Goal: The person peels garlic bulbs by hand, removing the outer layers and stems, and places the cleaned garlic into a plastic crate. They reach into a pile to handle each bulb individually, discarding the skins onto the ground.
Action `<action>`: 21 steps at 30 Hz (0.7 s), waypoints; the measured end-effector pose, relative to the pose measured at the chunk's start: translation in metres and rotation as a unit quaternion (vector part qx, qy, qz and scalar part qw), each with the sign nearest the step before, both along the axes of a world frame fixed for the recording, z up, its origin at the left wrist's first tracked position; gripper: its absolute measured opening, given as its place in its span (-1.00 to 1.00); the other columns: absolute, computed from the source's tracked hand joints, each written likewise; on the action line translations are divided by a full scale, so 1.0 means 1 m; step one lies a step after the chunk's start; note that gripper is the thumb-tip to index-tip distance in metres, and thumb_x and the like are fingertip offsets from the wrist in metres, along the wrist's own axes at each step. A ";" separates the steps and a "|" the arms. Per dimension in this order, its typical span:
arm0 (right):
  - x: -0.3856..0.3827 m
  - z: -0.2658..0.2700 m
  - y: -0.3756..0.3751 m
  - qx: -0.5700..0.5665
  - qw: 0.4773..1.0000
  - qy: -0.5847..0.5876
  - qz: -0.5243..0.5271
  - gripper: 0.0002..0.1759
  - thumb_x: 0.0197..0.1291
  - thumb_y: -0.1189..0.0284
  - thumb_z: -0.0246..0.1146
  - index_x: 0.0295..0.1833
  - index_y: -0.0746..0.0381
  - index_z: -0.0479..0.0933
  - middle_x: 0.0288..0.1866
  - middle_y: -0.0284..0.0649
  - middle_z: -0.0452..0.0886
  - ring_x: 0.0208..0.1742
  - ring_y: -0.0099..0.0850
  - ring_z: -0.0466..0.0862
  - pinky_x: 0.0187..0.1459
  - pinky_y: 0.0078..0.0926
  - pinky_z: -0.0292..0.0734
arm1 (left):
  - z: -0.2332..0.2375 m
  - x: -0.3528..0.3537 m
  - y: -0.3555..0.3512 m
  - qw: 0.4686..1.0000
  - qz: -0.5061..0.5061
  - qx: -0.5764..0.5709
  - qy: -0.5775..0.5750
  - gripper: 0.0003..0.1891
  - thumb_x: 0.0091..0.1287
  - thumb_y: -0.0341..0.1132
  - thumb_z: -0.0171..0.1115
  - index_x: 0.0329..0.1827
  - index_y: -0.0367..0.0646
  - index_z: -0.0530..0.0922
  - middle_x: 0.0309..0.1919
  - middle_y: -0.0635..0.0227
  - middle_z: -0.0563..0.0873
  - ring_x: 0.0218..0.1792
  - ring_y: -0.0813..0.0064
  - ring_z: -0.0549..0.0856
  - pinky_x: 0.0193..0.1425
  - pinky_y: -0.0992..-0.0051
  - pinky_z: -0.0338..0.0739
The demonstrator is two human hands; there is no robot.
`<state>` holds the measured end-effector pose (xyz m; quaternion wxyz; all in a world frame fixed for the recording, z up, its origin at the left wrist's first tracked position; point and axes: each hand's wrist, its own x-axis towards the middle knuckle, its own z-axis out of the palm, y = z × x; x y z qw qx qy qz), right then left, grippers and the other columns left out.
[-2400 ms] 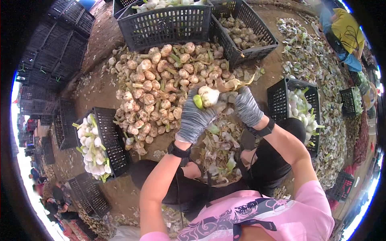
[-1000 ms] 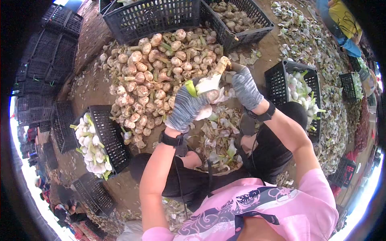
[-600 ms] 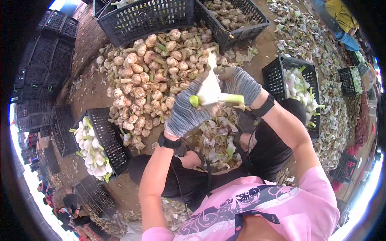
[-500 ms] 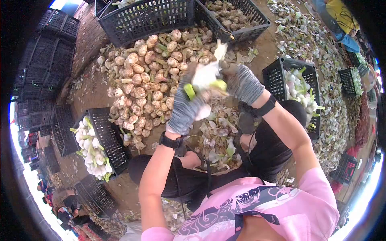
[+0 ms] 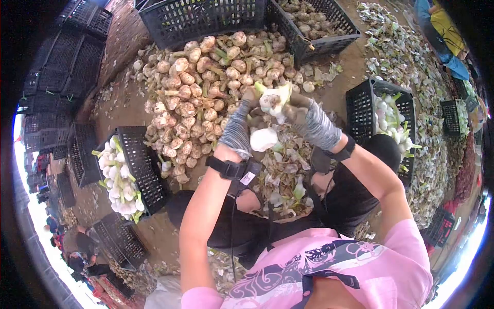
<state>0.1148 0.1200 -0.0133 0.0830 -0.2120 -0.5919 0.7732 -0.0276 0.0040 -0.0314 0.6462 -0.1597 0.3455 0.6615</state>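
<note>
Both my hands wear grey knitted gloves with dark fingers and meet over the front of a garlic heap. My left hand (image 5: 240,126) closes on a garlic bulb (image 5: 274,101) that has loose pale skin and a green stem stub. Against the bulb's right side, the fingers of my right hand (image 5: 315,123) are bent and gripping it. A clean white garlic bulb (image 5: 263,139) shows just below, beside my left palm. Unpeeled, soil-stained garlic bulbs (image 5: 190,110) are piled beyond and to the left of my hands.
Black crates stand around me: a large crate (image 5: 203,23) behind the heap, one with brownish garlic (image 5: 314,23) beside it. White garlic fills a left crate (image 5: 146,170) and a right crate (image 5: 360,103). Peeled skins (image 5: 283,175) cover the ground between my feet. Another person (image 5: 445,36) is at the far right.
The bulb between my hands has turned and sits lower, its long pale leaf no longer sticking up. The white bulb by my left palm is more exposed. The whole view has shifted slightly.
</note>
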 end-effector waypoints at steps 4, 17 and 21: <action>0.000 0.013 0.006 -0.261 0.961 0.076 -0.053 -0.61 0.14 0.46 0.25 0.07 0.33 0.38 -0.15 -0.36 0.51 -0.14 -0.58 0.53 -0.04 -0.61 0.45 | -0.011 0.007 -0.004 0.997 -0.079 0.022 0.008 -0.54 0.19 0.00 0.23 0.02 -0.13 0.50 -0.22 0.27 0.66 -0.30 0.38 0.66 -0.28 0.36 0.63; 0.024 0.028 0.060 0.281 0.922 0.006 0.266 -0.41 0.09 0.39 0.24 0.25 0.32 0.29 -0.05 -0.21 0.59 -0.06 -0.35 0.59 0.03 -0.45 0.45 | 0.025 0.000 -0.001 0.992 0.005 0.099 0.079 -0.62 0.17 -0.07 0.21 -0.11 -0.17 0.47 -0.62 0.49 0.49 -0.73 0.65 0.41 -0.67 0.64 0.38; 0.010 0.028 0.041 0.190 0.981 -0.039 0.026 -0.50 0.17 0.30 0.20 0.17 0.31 0.33 -0.11 -0.32 0.56 -0.21 -0.43 0.63 -0.18 -0.54 0.54 | 0.032 0.013 0.002 0.958 0.002 0.123 0.261 -0.68 0.14 -0.30 0.25 -0.05 -0.19 0.48 -0.41 0.47 0.60 -0.62 0.74 0.47 -0.57 0.70 0.41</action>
